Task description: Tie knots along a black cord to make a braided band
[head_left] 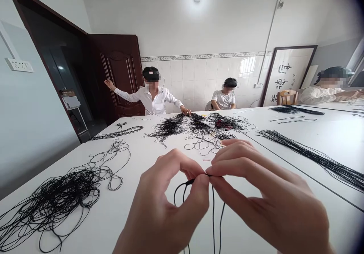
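Observation:
Thin black cord (213, 216) hangs from between my two hands, with a thicker knotted part and a small loop beside my left thumb. My left hand (170, 197) pinches the cord between thumb and forefinger. Fingertips touching those of the left, my right hand (261, 193) also pinches the cord between thumb and forefinger. Several loose ends drop down toward the bottom of the view. Both hands are just above the white table (136, 163), at lower centre.
A tangled black cord pile (65, 193) lies at left, a long cord bundle (313, 155) at right. Further back are more cord heaps (199, 125) and small scissors (121, 125). Three people sit around the far side; one person's hand (186, 111) touches the heaps.

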Demonstrator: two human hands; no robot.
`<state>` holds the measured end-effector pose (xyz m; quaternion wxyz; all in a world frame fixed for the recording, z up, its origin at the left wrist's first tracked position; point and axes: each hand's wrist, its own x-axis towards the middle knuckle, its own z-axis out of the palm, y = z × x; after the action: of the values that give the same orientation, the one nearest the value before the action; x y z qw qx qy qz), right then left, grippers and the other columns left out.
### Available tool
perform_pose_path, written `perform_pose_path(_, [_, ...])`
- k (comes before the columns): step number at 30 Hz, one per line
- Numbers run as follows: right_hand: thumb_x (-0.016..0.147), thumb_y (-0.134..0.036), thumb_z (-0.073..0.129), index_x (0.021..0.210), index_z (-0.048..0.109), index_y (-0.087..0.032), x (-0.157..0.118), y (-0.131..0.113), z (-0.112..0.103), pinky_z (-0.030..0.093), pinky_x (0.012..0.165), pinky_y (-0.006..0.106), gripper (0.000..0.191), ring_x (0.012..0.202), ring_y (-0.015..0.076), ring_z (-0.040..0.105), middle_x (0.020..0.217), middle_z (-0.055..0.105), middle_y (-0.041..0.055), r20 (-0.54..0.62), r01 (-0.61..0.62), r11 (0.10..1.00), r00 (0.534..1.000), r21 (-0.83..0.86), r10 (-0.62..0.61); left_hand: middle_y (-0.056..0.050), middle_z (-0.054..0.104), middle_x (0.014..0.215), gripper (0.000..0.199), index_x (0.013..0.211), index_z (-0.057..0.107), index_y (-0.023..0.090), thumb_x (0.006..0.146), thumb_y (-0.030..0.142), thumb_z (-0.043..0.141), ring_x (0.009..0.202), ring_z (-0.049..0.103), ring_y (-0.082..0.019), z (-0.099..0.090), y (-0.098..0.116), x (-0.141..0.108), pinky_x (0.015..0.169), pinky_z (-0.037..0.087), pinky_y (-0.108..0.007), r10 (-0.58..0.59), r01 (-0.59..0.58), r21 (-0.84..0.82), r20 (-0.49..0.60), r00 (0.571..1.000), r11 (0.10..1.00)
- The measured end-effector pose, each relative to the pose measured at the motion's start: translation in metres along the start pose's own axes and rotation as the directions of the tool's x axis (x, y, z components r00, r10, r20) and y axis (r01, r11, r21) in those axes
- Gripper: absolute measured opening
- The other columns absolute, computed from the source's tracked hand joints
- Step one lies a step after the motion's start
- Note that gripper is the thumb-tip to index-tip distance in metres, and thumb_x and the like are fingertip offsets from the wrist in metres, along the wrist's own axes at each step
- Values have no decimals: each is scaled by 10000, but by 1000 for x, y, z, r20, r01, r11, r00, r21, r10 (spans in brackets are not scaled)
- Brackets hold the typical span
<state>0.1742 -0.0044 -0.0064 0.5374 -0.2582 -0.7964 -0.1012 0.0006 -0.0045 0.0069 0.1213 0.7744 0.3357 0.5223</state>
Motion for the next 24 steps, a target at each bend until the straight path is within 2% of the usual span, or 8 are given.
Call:
perform_pose_path(5, [856, -12, 592, 909, 564, -190, -3, -1, 0, 480, 895, 361, 189, 714, 98, 548, 777, 596, -21, -25, 6, 999, 1000, -39, -7, 49, 628, 725, 93, 824, 613, 280, 824, 188, 599, 610, 606, -127, -5, -3, -3, 449, 457, -186, -49, 52, -39, 74, 996, 998])
perform_pose_path(8, [850, 6, 587, 918, 566, -182, -4, -1, 1, 493, 813, 334, 202, 743, 103, 546, 776, 588, -12, -41, 2, 1000, 999, -19, -3, 65, 582, 648, 136, 760, 591, 267, 859, 175, 569, 540, 565, -99, -7, -3, -3, 395, 407, -163, -68, 71, -48, 57, 996, 996])
perform_pose_path(12, [857, -18, 605, 984, 577, -169, -2, -1, 2, 502, 752, 307, 199, 817, 118, 570, 835, 604, 15, -48, -17, 999, 999, 31, 18, 74, 598, 672, 162, 755, 596, 267, 866, 151, 583, 616, 587, -87, -6, -2, -3, 493, 467, -129, -34, 34, -40, 6, 999, 999])
perform_pose_path(16, [854, -29, 626, 1000, 583, -164, -1, -2, 2, 502, 905, 338, 204, 839, 110, 583, 878, 610, 14, -52, -13, 999, 999, 48, 16, 99, 638, 752, 164, 827, 609, 296, 872, 139, 609, 677, 605, -61, -6, -3, -4, 629, 506, -95, 36, -36, -35, 2, 999, 999])
perform_pose_path(24, [814, 50, 621, 975, 579, -175, -6, -1, 4, 500, 949, 369, 280, 928, 138, 580, 858, 583, 11, -114, -1, 995, 993, 95, 12, 96, 628, 731, 148, 813, 619, 281, 864, 143, 610, 655, 583, -58, -6, -2, -4, 586, 490, -90, 10, -10, -65, -6, 1000, 998])
